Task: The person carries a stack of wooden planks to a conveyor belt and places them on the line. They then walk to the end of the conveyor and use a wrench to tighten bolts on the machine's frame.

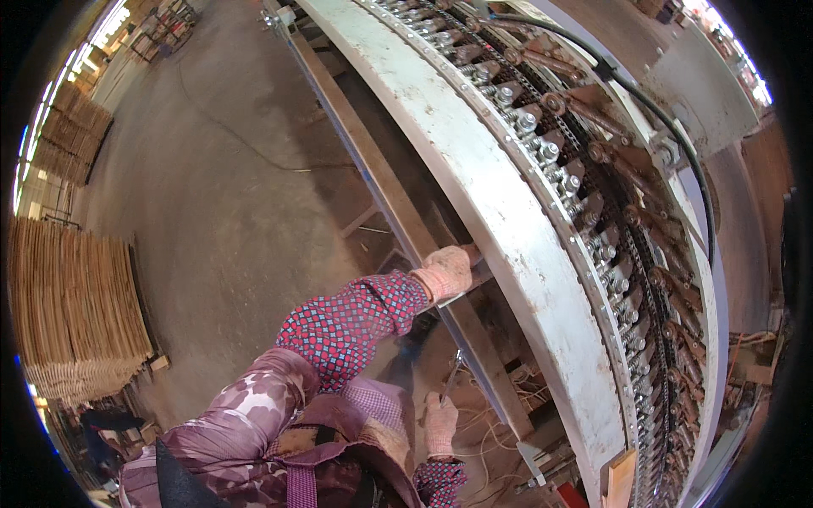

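Observation:
My left hand (446, 269), in a pale knitted glove, reaches out over the brown beam (385, 190) at the machine's near side. Its fingers are curled closed beside a bar under the white frame, and what they grip is hidden. Lower down, my right hand (440, 425), gloved alike, is closed round a slim metal wrench (454, 371). The wrench's upper end points up near the beam's lower part. Both forearms wear patterned cuffs. The long white machine frame (474, 144) curves past on the right of both hands.
Rows of metal clamps (527, 124) and a chain (584, 152) run along the machine. A black cable (644, 97) arches over it. Loose cords lie on the floor below. Stacked wooden boards (76, 305) stand at the left. A wooden piece (621, 478) sits at the frame's near end.

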Demonstrator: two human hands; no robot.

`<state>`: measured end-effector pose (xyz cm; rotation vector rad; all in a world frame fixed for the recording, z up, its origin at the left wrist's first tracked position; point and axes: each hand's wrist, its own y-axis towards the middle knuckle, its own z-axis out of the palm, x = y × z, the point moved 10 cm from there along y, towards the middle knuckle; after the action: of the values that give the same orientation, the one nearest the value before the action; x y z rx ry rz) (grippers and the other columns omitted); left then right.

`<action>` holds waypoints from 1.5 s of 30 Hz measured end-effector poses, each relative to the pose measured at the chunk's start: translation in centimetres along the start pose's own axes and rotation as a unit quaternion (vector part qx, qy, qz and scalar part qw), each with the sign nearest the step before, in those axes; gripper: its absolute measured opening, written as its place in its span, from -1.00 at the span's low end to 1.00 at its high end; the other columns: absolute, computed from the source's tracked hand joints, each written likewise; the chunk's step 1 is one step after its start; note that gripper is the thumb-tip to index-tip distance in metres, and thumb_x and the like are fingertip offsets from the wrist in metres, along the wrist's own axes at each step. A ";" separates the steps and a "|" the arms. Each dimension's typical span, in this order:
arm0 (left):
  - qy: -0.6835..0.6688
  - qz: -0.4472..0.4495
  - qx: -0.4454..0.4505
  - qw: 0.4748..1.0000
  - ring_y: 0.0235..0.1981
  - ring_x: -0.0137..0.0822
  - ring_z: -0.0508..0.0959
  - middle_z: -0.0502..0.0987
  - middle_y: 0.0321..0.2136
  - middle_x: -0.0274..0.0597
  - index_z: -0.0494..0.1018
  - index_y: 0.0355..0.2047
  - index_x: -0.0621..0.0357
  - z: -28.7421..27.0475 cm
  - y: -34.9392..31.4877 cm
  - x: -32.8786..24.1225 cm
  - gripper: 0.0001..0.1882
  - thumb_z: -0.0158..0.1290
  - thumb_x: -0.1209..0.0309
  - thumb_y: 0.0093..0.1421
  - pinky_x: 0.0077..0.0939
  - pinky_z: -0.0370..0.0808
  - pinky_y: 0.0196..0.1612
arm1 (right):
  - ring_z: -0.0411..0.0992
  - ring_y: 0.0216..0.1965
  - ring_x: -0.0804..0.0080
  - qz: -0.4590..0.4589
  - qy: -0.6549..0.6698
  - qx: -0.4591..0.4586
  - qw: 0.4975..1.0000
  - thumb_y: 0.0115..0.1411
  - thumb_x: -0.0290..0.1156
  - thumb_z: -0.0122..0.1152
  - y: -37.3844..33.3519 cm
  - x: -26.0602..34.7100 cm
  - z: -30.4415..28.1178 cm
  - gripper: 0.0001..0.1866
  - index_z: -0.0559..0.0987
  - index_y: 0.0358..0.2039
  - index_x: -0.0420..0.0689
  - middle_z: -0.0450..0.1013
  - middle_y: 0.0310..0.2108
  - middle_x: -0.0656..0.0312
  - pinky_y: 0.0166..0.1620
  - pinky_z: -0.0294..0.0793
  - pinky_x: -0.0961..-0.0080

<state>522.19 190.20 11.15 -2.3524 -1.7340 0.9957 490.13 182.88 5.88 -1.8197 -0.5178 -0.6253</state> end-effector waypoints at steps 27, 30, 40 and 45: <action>-0.190 0.197 0.209 0.939 0.24 0.14 0.05 -0.13 0.27 0.18 -0.16 0.27 0.16 -9.7 -11.9 14.1 -0.18 -0.31 -0.12 0.17 -0.09 0.06 0.23 | 0.32 -0.53 -0.07 -0.097 -0.313 0.104 0.939 0.19 -0.03 -0.04 -1.1 10.0 19.8 -0.48 0.45 -0.53 -0.34 0.35 -0.61 -0.18 -0.43 0.24 0.12; -0.214 0.075 0.098 0.969 0.11 0.09 0.29 0.18 0.13 0.23 -0.03 0.21 0.21 -15.0 -12.1 27.2 -0.24 -0.18 -0.05 0.15 -0.13 0.30 0.08 | 0.32 -0.55 0.03 -0.076 -0.277 0.117 0.951 0.19 -0.02 -0.03 -1.4 13.8 27.5 -0.47 0.47 -0.50 -0.35 0.38 -0.61 -0.14 -0.43 0.28 0.18; -0.299 -0.107 -0.097 0.943 0.19 0.01 0.19 0.15 0.17 0.15 -0.04 0.21 0.35 -30.4 -11.0 52.7 -0.10 -0.11 -0.15 0.11 -0.32 0.15 0.19 | 0.31 -0.69 0.47 -0.123 -0.210 0.179 0.953 0.02 -0.21 0.12 6.1 37.3 55.5 -0.71 0.54 -0.51 -0.22 0.32 -0.72 0.31 -0.55 0.38 0.48; -0.526 -0.166 -0.083 0.830 0.02 -0.17 0.38 0.43 -0.05 -0.04 0.27 0.09 0.07 -33.8 -8.8 58.5 -0.39 -0.09 -0.06 0.16 -0.37 0.25 0.08 | 0.48 -0.37 0.11 -0.301 -0.288 0.222 0.881 0.08 -0.05 0.09 7.5 47.8 67.7 -0.60 0.55 -0.30 -0.15 0.49 -0.45 0.04 -0.32 0.44 0.29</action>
<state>541.91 255.36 14.53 -1.4377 -2.4522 2.3913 542.65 247.05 12.81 -1.3625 -1.5381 -0.3040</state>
